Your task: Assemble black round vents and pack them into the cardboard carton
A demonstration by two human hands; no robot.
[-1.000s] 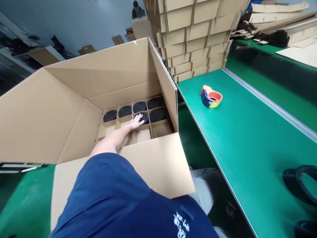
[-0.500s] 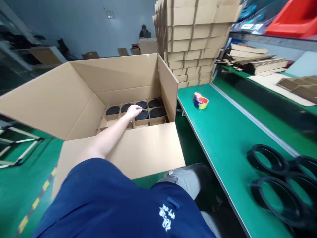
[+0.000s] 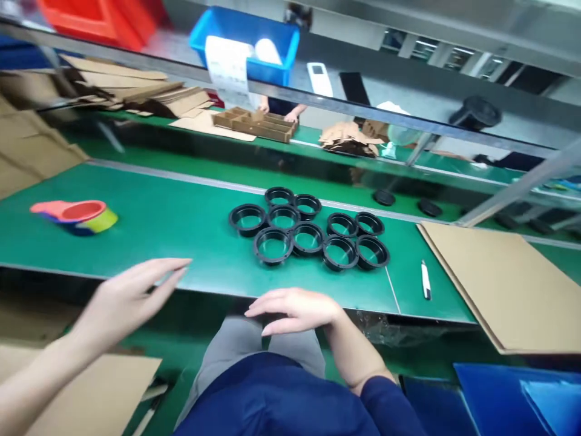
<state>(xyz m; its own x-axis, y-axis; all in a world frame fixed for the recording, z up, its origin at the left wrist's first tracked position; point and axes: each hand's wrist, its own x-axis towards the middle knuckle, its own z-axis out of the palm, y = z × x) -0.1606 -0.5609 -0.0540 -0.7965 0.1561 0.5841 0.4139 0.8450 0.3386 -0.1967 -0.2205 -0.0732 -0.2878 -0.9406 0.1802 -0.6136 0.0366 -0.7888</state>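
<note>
Several black rings (image 3: 273, 245) stand grouped on the green tabletop (image 3: 149, 200), some touching one another. My left hand (image 3: 131, 290) is over the table's front edge at the left, thumb and fingers apart, holding nothing. Just in front of the edge, below the rings, my right hand (image 3: 295, 310) hangs with its fingers stretched toward the left and nothing between them. A red, yellow and blue tape roll (image 3: 84, 212) lies at the left of the table. To the right of the rings is a white cutter (image 3: 425, 280).
Flat cardboard sheets (image 3: 508, 278) lie at the right. A shelf above carries a blue bin (image 3: 247, 42) and a red bin (image 3: 100, 21). Behind it, another person's hands (image 3: 295, 113) are near a cardboard divider (image 3: 254, 123). A cardboard flap (image 3: 95, 387) is at lower left.
The view has swung right from the open box to the table. My left hand has left the box with its black discs, and my right hand has come into view.
</note>
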